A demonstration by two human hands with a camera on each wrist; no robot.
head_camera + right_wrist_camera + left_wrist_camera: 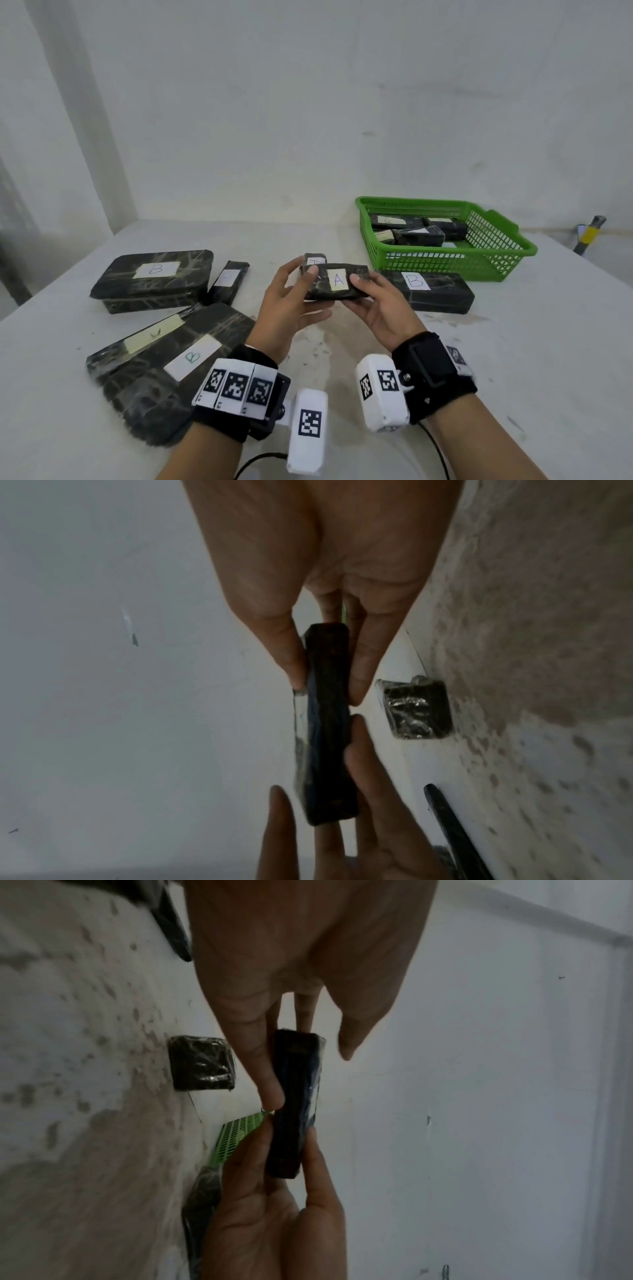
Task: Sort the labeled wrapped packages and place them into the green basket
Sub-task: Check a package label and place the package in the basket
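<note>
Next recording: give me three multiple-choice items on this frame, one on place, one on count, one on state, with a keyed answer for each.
1. Where does the green basket sit?
A. far right of the table
B. near left corner
C. on the floor

2. How many packages outside the basket show a readable B label?
A. one
B. three
C. five

3. How is the A package held?
A. lying on the table
B. by the left hand alone
C. between both hands, above the table

Key: 1 A, it stands far right. 2 B, three B labels are readable. 3 C, the right hand grips its other end.
</note>
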